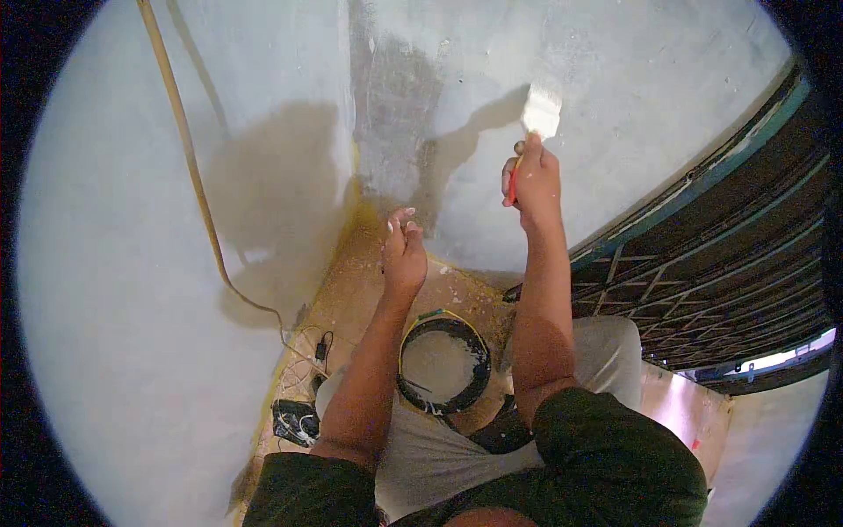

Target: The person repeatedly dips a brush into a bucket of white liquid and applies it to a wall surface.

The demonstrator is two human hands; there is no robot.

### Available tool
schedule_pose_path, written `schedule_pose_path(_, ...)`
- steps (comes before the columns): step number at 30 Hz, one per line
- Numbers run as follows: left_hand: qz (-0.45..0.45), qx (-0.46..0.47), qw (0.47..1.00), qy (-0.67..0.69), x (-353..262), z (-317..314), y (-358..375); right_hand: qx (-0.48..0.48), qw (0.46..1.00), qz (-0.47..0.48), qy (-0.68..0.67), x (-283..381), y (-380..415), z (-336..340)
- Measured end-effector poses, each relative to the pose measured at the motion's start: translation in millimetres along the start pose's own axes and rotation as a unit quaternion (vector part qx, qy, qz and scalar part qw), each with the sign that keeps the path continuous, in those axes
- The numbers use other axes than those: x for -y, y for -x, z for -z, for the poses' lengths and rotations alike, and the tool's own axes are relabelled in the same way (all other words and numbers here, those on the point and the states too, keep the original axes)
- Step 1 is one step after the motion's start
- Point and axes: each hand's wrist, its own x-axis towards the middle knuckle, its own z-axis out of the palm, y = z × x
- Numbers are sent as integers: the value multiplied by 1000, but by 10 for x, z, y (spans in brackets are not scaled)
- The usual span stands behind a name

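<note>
My right hand [537, 180] is wrapped round the red handle of a paintbrush [542, 111]. The brush head is coated white and lies against or close over the pale wall [492, 61]. Lower and to the left, my left hand [404, 255] hangs in front of the corner with loosely bent fingers, holding nothing; white specks mark its fingertips. A dark patch [395, 105] of wall runs up beside the corner. Between my knees stands a black bucket [481, 384] with grey-white paint [437, 364] inside and splashes round its rim.
A tan cable [186, 140] hangs down the left wall to a tangle of wires and a black box [295, 422] on the floor. A dark folding metal gate [702, 263] borders the right side. The brown floor [351, 263] is spotted with paint.
</note>
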Motion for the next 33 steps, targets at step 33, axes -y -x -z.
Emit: schedule_pose_path(33,45,55,997,-17,39,-88,30,11,946,1,323,-3328,-284,205)
